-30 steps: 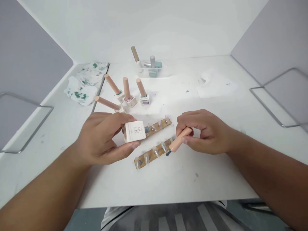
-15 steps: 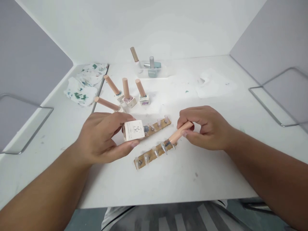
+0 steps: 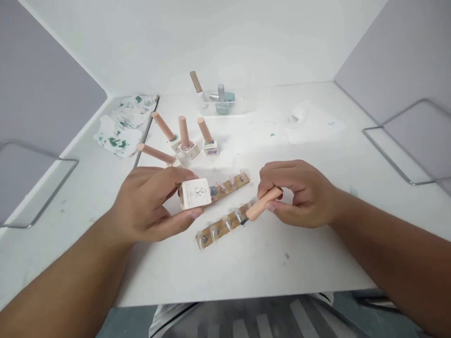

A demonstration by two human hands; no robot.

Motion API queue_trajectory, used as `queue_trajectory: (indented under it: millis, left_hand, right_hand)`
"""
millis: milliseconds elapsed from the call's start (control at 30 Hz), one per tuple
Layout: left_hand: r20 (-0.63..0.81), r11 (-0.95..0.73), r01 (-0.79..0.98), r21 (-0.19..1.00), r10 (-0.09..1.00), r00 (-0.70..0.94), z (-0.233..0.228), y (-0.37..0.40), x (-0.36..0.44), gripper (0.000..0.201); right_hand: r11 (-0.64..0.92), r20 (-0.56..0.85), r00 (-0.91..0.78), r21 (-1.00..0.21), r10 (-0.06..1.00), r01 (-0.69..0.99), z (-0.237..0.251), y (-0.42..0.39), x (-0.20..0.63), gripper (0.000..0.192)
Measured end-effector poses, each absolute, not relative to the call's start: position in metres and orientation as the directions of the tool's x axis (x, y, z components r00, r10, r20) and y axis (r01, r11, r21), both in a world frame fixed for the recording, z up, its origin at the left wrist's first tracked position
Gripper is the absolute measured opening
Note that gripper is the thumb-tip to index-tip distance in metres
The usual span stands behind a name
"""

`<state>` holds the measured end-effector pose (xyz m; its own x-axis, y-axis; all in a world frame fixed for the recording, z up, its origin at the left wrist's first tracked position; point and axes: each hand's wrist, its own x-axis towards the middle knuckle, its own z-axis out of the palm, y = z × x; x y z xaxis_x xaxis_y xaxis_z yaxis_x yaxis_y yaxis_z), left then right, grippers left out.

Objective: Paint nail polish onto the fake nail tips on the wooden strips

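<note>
Right grip (image 3: 299, 195) pinches peach brush handle (image 3: 261, 205) near top.

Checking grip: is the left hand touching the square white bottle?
Touching: head view shows the left hand pinching the square white bottle, thumb against its edge.

Bright, diffuse light washes out the far wall (image 3: 225, 42) and the white bench (image 3: 303, 272), where pale paper (image 3: 315, 131) at far right nearly dissolves. Soft shadow lies beside the left forearm (image 3: 77, 267); fine print on the held bottle (image 3: 195, 193) blurs.
</note>
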<state>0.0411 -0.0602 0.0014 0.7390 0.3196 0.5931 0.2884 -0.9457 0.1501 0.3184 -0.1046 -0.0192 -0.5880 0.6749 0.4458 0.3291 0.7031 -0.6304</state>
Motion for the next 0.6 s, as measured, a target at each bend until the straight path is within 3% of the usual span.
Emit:
queue_trajectory:
  millis: [333, 600]
  left_hand:
    - [0.578, -0.951, 0.28, 0.135, 0.305, 0.757, 0.0028, -0.0598, 0.0422, 0.02]
    - [0.583, -0.951, 0.279, 0.136, 0.304, 0.753, 0.0038, -0.0595, 0.0435, 0.021]
  right_hand:
    - [0.673, 0.447, -0.546, -0.66, 0.708, 0.333, -0.0188, -0.1042, 0.3195, 0.005]
    - [0.695, 0.447, -0.549, -0.586, 0.706, 0.416, -0.0138, -0.1067, 0.3185, 0.008]
